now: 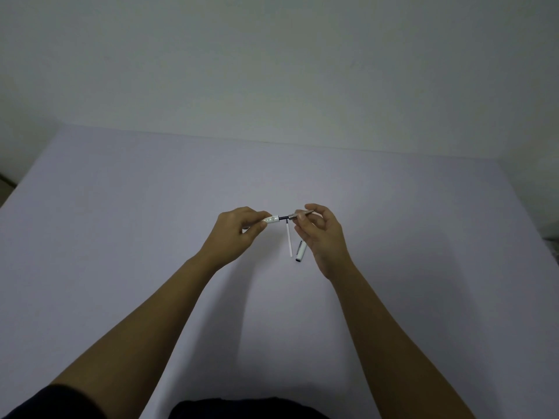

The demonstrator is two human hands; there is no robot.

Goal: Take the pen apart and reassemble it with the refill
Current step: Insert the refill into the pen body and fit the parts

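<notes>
above a pale lilac table (121, 237), the left hand (233, 234) pinches the white barrel (271, 219) of a pen between thumb and fingertips, while the right hand (325, 237) grips the silver front section (299, 214) in its fingers. a dark refill (283, 218) bridges the gap between the two parts. on the table just below lie a thin white spare refill (289, 239) and, beside it near the right palm, the white cap (300, 251) with its clip.

No text, label, brand or number can be read anywhere. The pen barrel (271, 219) bears marks too small to make out.
</notes>
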